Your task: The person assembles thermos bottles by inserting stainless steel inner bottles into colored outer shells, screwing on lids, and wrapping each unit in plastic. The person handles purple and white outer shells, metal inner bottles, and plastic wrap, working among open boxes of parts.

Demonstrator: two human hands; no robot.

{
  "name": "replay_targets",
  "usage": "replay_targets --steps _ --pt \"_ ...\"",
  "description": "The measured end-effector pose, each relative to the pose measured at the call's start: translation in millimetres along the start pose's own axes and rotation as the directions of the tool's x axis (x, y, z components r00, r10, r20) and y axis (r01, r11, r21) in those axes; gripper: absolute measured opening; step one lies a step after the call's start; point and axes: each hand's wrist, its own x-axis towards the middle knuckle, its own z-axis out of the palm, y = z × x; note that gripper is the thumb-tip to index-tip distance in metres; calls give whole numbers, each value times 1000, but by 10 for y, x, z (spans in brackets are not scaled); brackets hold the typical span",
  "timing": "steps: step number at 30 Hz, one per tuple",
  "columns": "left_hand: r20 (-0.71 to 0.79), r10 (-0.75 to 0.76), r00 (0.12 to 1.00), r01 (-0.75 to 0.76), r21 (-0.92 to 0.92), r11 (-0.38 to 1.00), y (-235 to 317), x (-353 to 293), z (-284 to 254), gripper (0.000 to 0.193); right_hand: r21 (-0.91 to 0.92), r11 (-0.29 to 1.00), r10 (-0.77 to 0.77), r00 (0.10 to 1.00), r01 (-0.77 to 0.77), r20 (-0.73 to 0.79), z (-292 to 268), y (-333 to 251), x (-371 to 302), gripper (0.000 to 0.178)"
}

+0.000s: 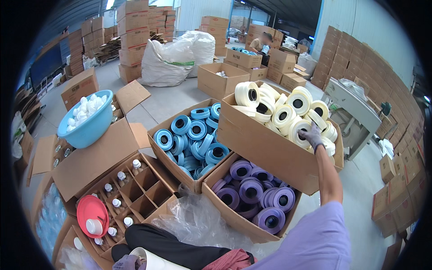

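My right hand [314, 136], in a grey glove, reaches into a cardboard box of cream, wheel-shaped plastic pieces with dark centres. Its fingers close on one tilted cream ring [316, 119] at the box's right side. At the lower edge my left hand [125, 263], also gloved, grips a white cylindrical container [164, 261] over my lap; the frame cuts off much of both. Similar purple pieces [251, 191] fill a nearer box, and blue ones [197, 129] fill the box to its left.
A divided carton [146, 188] with white-capped bottles stands at left, a red dish [91, 211] on it. Beyond sits a blue basin [92, 120] of white pieces. Clear plastic film [193, 220] lies before the purple box. Another person [261, 43] sits far back among cartons.
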Motion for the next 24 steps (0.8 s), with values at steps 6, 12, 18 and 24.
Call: replay_targets --steps 6,12,18,24 --pt "-28 -251 968 247 -104 963 65 88 8 35 226 940 -189 940 257 -285 -609 -813 -633 54" --pt "-655 55 754 -15 67 998 937 328 -716 68 977 171 -571 795 -129 205 -1063 -3042 -2276 33" --pt "-782 249 572 -5 301 954 572 549 -699 70 629 312 -923 -72 -712 377 -1009 -4225 -3946 46" --pt "-441 -659 609 -369 -893 257 216 156 -372 41 652 -488 -794 15 581 -607 -820 -4764 -4537 66"
